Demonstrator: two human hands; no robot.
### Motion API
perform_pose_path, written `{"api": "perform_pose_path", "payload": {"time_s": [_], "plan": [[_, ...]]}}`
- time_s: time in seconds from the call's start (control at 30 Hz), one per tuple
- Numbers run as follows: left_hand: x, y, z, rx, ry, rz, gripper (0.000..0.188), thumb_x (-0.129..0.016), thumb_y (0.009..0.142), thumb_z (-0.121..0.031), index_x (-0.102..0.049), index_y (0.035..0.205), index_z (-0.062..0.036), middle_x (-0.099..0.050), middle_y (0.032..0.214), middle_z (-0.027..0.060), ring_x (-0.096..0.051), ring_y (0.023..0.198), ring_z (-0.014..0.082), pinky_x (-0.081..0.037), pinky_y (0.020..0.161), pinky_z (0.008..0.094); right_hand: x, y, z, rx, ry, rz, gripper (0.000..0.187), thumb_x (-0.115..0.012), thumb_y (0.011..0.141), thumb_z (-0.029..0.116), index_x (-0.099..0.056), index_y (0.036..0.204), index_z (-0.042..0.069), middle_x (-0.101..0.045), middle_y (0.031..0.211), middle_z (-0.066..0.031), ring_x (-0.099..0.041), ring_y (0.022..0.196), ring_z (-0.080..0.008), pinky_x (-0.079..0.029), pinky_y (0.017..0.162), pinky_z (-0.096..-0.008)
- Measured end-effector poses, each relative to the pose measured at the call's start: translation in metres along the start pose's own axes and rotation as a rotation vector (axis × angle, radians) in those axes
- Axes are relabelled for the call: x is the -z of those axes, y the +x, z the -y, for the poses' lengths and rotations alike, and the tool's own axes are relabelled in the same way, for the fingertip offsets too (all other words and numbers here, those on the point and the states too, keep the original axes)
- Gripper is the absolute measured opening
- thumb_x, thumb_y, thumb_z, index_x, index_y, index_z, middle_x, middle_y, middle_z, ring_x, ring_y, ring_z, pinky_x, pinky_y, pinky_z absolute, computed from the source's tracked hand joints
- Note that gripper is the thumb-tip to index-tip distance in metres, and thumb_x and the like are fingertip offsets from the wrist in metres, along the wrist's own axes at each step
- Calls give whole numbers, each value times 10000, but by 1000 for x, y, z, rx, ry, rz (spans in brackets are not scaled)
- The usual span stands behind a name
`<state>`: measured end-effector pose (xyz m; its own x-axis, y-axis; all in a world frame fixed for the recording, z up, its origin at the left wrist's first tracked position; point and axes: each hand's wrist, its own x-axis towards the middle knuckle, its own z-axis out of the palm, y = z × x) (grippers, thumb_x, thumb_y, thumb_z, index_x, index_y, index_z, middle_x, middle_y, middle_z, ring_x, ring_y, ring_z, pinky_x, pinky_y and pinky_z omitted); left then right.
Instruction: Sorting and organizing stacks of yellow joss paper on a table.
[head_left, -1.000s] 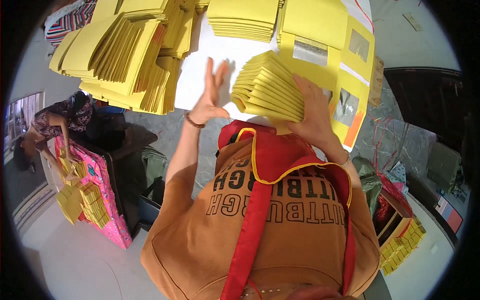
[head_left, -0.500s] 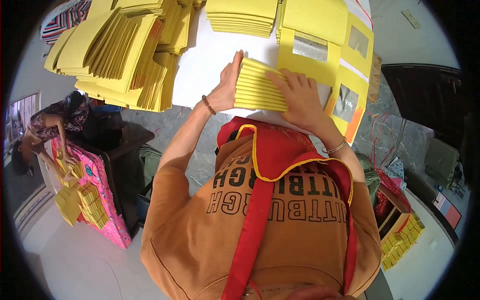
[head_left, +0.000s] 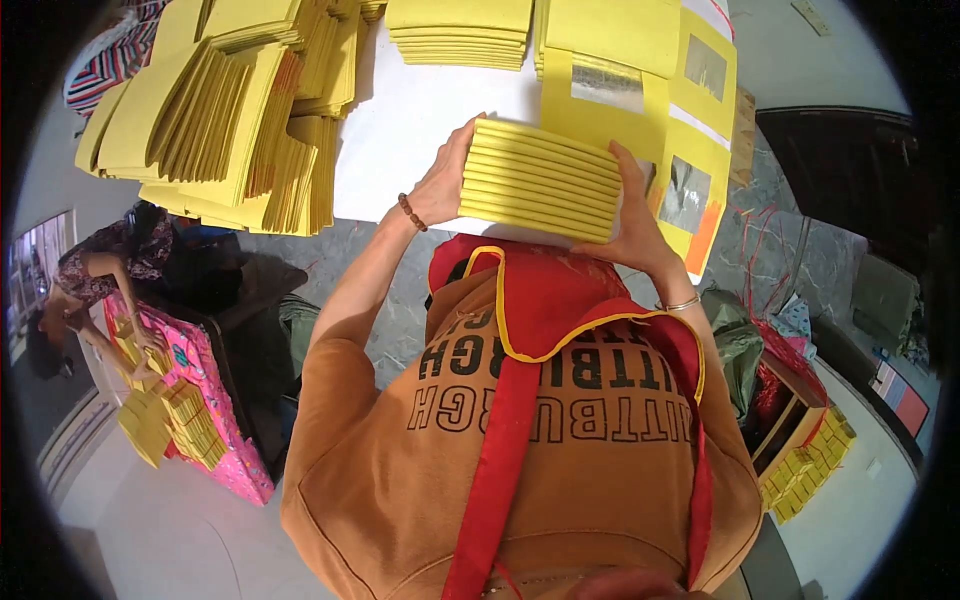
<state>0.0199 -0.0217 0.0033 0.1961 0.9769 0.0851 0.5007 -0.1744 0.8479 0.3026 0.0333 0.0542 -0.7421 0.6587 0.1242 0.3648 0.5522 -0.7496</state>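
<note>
Neat folded yellow stack (head_left: pixel 540 180), squeezed between two palms
Left hand (head_left: pixel 443 187) holds one end, right hand (head_left: pixel 638 220) the other, at the white tabletop (head_left: pixel 400 130)

Both ends are covered, the left hand (head_left: pixel 443 185) on the left and the right hand (head_left: pixel 637 228) on the right, holding a neat yellow folded stack (head_left: pixel 540 180) by the white tabletop's (head_left: pixel 395 140) near edge! Yellow bundles (head_left: pixel 210 110) crowd the far left, silver-panelled yellow sheets (head_left: pixel 625 126) lie to the right, and off left a person (head_left: pixel 92 262) bends at a pink-covered table (head_left: pixel 236 452).

A white tabletop (head_left: pixel 400 130) bears yellow folded stacks (head_left: pixel 205 110) and silver-patched sheets (head_left: pixel 650 112).
</note>
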Motion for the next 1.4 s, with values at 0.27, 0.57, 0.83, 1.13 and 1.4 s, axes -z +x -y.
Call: {"api": "perform_pose_path", "payload": {"time_s": [0.27, 0.57, 0.83, 1.13, 1.4], "plan": [[-2, 3, -14, -81, 33, -40, 983, -716, 713, -219, -43, 1383, 34, -400, 1279, 251, -414, 1164, 392, -339, 989, 429, -29, -3, -10, -160, 454, -55, 1292, -851, 572, 234, 137, 1378, 27, -254, 1386, -189, -295, 1281, -286, -278, 1042, -365], [-1, -3, 1, 97, -175, 177, 1103, -772, 656, -230, 12, 1404, -22, -428, 1239, 243, -416, 1151, 400, -339, 977, 442, -58, -21, -49, 33, 325, -149, 1252, -807, 652, 226, 207, 1363, 43, -223, 1411, -213, -278, 1295, -301, -251, 1047, -400], [18, -14, -20, -43, -658, 81, 1257, -770, 648, -432, 186, 1390, -92, 32, 1468, 220, -18, 1372, 297, -100, 1102, 407, -50, -17, -37, -45, 347, -149, 1256, -820, 636, 233, 184, 1366, 41, -297, 1377, -216, -363, 1247, -307, -299, 1023, -397], [18, 38, -47, 151, -513, -128, 747, -547, 870, -221, -67, 1422, -66, -150, 1448, 218, -138, 1356, 295, -167, 1088, 369, -48, -18, -32, -64, 401, -137, 1252, -829, 624, 235, 163, 1371, 77, -312, 1366, -209, -370, 1242, -301, -293, 1027, -397], [20, 38, -52, 228, -620, -119, 725, -575, 854, -170, -129, 1415, -64, -245, 1408, 174, -229, 1310, 287, -221, 1061, 364, -52, -21, -40, -29, 377, -179, 1165, -824, 618, 189, 52, 1365, 14, -334, 1345, -196, -369, 1237, -291, -287, 1026, -371]]}}
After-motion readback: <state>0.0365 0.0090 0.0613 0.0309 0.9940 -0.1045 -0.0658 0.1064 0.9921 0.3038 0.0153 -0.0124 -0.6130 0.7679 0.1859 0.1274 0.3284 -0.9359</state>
